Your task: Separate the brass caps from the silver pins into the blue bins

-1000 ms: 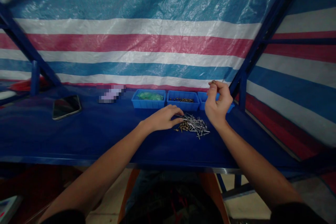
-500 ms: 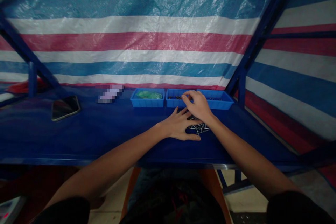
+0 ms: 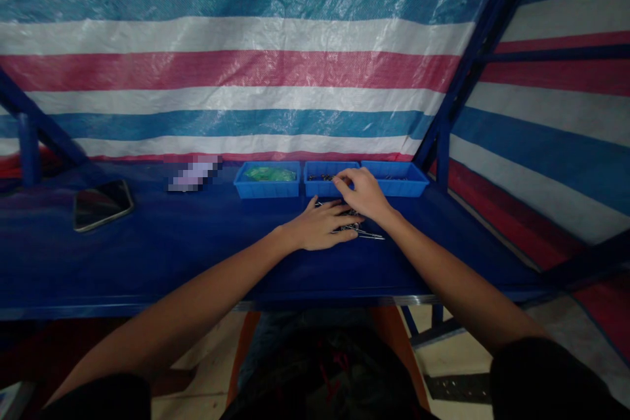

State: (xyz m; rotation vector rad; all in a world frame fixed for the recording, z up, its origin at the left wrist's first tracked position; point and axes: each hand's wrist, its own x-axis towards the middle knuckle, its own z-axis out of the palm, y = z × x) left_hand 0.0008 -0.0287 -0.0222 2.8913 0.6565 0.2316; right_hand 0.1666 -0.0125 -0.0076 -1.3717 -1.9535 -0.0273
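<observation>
My left hand (image 3: 321, 226) lies with fingers spread over a small heap of thin, shiny metal pieces (image 3: 371, 235) on the blue table. Much of the heap is hidden under that hand; their exact kind is too small to tell. Above and beyond it, my right hand (image 3: 363, 193) has thumb and fingertips pinched together at the front of the middle blue bin (image 3: 322, 191). Whatever the pinch may hold does not show. Small dark metal parts lie inside this bin.
Left of the middle bin stands a blue bin (image 3: 268, 192) with green plastic (image 3: 270, 174); to its right, another blue bin (image 3: 406, 189) holds small parts. A phone (image 3: 103, 205) and a blurred-out item (image 3: 194, 174) lie leftward. Striped sheeting (image 3: 246, 69) hangs behind the table.
The view has shifted slightly, moving the scene left. My left hand's fingers have drawn closer together over the metal pieces, and the heap shows less. My right hand keeps its pinch by the middle bin.
</observation>
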